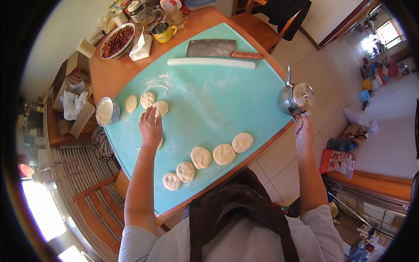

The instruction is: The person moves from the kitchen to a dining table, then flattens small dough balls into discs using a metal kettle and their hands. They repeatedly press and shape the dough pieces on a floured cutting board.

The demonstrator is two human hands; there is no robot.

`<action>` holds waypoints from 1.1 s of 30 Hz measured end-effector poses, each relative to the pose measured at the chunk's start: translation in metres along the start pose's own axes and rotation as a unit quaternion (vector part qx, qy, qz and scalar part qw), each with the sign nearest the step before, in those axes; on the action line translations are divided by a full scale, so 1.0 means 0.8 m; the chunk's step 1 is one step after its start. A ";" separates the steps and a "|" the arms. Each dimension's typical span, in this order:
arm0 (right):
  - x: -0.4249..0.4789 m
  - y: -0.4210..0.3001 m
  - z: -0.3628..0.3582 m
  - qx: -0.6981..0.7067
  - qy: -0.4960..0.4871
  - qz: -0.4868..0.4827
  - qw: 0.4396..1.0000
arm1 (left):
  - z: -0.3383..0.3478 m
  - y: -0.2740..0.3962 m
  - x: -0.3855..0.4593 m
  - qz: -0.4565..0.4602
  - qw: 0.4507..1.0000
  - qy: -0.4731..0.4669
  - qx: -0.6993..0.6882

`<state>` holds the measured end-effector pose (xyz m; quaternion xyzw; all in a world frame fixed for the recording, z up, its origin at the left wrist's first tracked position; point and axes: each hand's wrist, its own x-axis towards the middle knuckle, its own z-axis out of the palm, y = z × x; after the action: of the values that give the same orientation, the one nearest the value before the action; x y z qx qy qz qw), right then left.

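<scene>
My right hand (pixel 303 129) grips the handle of a small stainless steel spouted pot (pixel 287 101), which has a shiny lid and sits at the right edge of a turquoise mat (pixel 203 95). On the left, my left hand (pixel 151 128) reaches over a cluster of flattened dough rounds, its fingertips at one dough round (pixel 161 107). Two more dough rounds, one farther back (pixel 148 99) and one at the left (pixel 131 103), lie beside it. My hand and forearm partly hide others. Along the near edge runs a row of several dough rounds (pixel 201 157).
A cleaver (pixel 211 48) and a pale rolling pin (pixel 211 63) lie at the mat's far side. A bowl of flour (pixel 107 111) stands at the left edge. Behind are a bowl of red dates (pixel 118 42), a yellow mug (pixel 162 32) and glasses. A wooden chair (pixel 257 28) stands beyond.
</scene>
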<state>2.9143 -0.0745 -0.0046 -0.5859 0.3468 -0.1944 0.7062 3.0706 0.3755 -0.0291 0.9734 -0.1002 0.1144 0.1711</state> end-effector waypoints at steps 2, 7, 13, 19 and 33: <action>0.006 0.000 0.004 -0.008 -0.011 0.002 1.000 | 0.004 0.000 0.017 -0.038 0.998 -0.027 0.041; 0.004 0.010 0.010 -0.015 -0.024 0.040 0.999 | 0.007 0.009 0.048 -0.089 0.980 -0.135 0.114; -0.010 0.005 0.012 -0.019 -0.001 0.030 0.999 | -0.005 0.011 0.060 -0.083 0.972 -0.181 0.124; -0.036 0.009 -0.001 0.010 0.161 -0.046 0.986 | -0.013 0.010 0.048 -0.127 0.972 -0.196 -0.034; -0.167 0.017 0.145 0.014 -0.368 0.136 0.920 | -0.055 0.209 -0.094 -0.222 0.710 -0.255 -0.618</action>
<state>2.9046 0.1001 0.0261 -0.5530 0.1360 0.1280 0.8120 2.9516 0.2488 0.0440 0.6371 0.0311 -0.2665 0.7226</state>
